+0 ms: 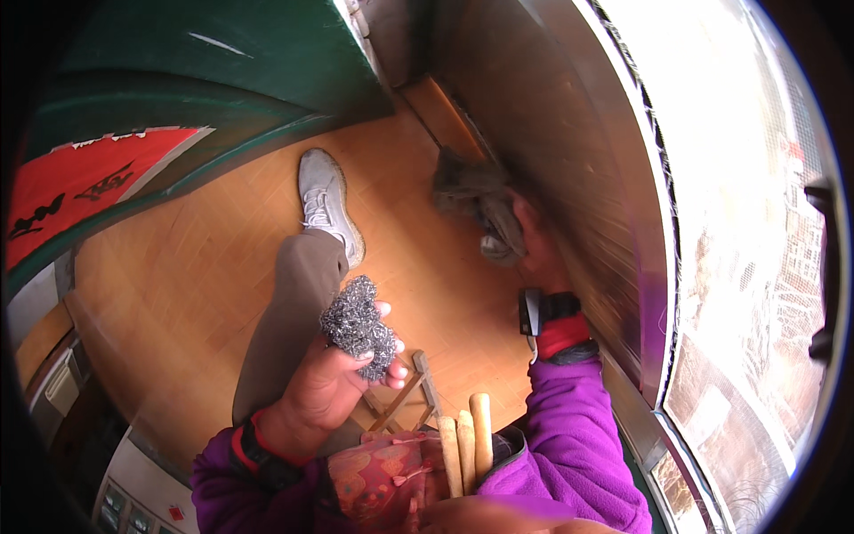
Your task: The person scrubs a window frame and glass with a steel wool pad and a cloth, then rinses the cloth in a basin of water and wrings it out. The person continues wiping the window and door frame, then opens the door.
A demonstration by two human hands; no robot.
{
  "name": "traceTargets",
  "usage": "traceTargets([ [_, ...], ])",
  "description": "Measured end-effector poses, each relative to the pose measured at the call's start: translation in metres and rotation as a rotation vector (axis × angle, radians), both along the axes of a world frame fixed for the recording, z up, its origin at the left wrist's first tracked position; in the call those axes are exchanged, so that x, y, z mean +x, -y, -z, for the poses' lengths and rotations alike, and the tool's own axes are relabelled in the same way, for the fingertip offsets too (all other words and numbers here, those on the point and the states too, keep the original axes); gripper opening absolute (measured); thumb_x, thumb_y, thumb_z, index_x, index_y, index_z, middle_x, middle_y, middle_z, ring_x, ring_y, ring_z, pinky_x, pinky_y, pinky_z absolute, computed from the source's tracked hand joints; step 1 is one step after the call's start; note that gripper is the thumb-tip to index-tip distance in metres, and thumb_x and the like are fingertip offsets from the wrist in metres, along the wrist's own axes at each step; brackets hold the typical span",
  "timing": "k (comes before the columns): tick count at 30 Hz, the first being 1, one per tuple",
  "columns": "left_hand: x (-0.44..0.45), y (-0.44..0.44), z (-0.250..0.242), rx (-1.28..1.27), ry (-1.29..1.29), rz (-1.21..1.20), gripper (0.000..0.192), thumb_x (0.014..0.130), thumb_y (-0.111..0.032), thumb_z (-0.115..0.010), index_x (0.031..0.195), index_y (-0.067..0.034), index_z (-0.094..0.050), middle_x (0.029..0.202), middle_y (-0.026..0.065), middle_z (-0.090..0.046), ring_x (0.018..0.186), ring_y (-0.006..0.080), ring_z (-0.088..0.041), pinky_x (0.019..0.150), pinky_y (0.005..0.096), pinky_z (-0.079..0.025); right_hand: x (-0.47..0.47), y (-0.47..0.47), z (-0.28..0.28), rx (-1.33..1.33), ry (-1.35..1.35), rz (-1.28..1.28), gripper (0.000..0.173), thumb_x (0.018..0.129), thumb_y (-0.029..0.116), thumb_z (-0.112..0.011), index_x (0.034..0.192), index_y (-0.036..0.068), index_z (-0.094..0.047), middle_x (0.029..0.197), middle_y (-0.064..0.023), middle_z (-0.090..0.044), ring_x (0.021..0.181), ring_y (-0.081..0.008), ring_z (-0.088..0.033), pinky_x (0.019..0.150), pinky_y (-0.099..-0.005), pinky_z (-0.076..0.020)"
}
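My left hand (327,380) grips a steel wool scouring pad (360,327) above my leg, with the fingers wrapped round its lower side. My right hand (537,233) is blurred and partly in shadow. It holds a crumpled grey-green cloth (477,190) low beside a shiny brown door or wall panel (567,153). Whether the cloth touches the panel, I cannot tell. Some of the right fingers are hidden by the cloth.
A green door (233,60) with red paper (100,183) stands at the upper left. Wooden handles (480,427) rise close to my body, near a wooden folding frame (407,394). My shoe (323,200) rests on the tan floor (193,280). A bright screened window (740,267) lies right.
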State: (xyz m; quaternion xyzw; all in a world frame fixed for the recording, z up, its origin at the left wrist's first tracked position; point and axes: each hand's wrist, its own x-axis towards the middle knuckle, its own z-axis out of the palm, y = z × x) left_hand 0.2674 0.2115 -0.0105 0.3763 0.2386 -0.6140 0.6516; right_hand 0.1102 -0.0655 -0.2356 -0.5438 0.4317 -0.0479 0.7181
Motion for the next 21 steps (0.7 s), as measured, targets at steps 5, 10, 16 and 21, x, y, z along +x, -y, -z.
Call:
traceTargets([
  [5,-0.004,0.004,0.001,-0.01,0.001,0.016,0.056,0.078,-0.013,-0.059,0.131,-0.006,-0.043,0.102,0.0156,-0.058,0.084,0.0302,-0.062,0.074,0.0447,-0.052,-0.006,-0.001,-0.014,-0.3,-0.618,-0.986,0.057,0.084,0.042,-0.066,0.119,-0.001,-0.058,0.113,-0.0094,-0.061,0.111,-0.0224,-0.055,0.096,-0.0338,-0.0413],
  [10,-0.005,0.005,0.004,0.023,-0.019,0.014,0.056,0.077,-0.012,-0.059,0.13,-0.006,-0.043,0.101,0.0162,-0.058,0.084,0.0308,-0.062,0.073,0.0449,-0.053,-0.011,-0.024,-0.019,0.119,-0.502,-0.506,0.054,0.082,0.038,-0.069,0.116,-0.002,-0.058,0.107,-0.0101,-0.062,0.107,-0.0214,-0.057,0.096,-0.033,-0.0414],
  [16,-0.003,0.005,0.004,0.039,-0.025,0.01,0.056,0.076,-0.011,-0.059,0.13,-0.006,-0.042,0.101,0.0167,-0.057,0.083,0.031,-0.062,0.074,0.0451,-0.054,0.001,-0.004,0.012,0.099,-0.177,0.214,0.061,0.086,0.036,-0.066,0.127,-0.003,-0.047,0.114,-0.0088,-0.059,0.105,-0.0202,-0.057,0.092,-0.0336,-0.0443],
  [21,0.0,0.001,0.007,0.049,-0.037,0.001,0.055,0.078,-0.011,-0.057,0.13,-0.006,-0.042,0.102,0.0171,-0.057,0.085,0.032,-0.062,0.075,0.0458,-0.054,0.037,-0.006,0.041,-0.767,-0.276,-0.145,0.046,0.087,0.03,-0.06,0.122,0.001,-0.054,0.099,-0.023,-0.064,0.095,-0.0323,-0.062,0.081,-0.0409,-0.0491],
])
